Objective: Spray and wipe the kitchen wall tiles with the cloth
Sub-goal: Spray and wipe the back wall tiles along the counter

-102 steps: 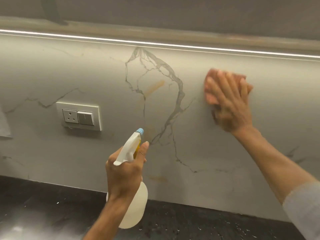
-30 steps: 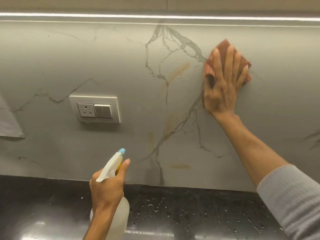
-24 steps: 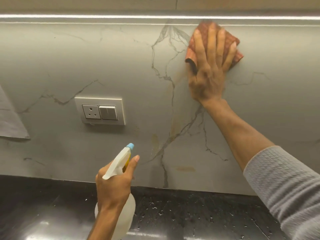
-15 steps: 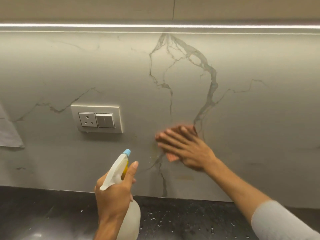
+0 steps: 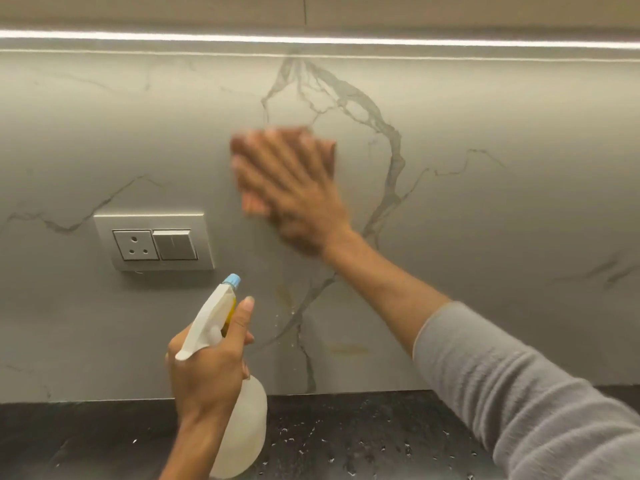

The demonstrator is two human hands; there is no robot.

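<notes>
The grey marble-look wall tile [image 5: 485, 237] fills most of the view, with dark veins down its middle. My right hand [image 5: 294, 188] lies flat on the wall, fingers spread, pressing an orange-pink cloth [image 5: 252, 206] against the tile; hand and cloth are motion-blurred. My left hand [image 5: 207, 372] holds a white spray bottle [image 5: 242, 424] low in front of the wall, its blue nozzle [image 5: 232, 280] pointing up at the tile. A brownish smear [image 5: 346, 348] and small droplets sit low on the wall.
A white socket and switch plate [image 5: 154, 242] is set in the wall left of the cloth. A black speckled countertop [image 5: 346, 441] with water drops runs along the bottom. A bright light strip [image 5: 311, 39] lines the top under the cabinets.
My right hand swept the cloth from the upper right down to the lower middle of the wall, then back up and left. The spray bottle has stayed in nearly the same place.
</notes>
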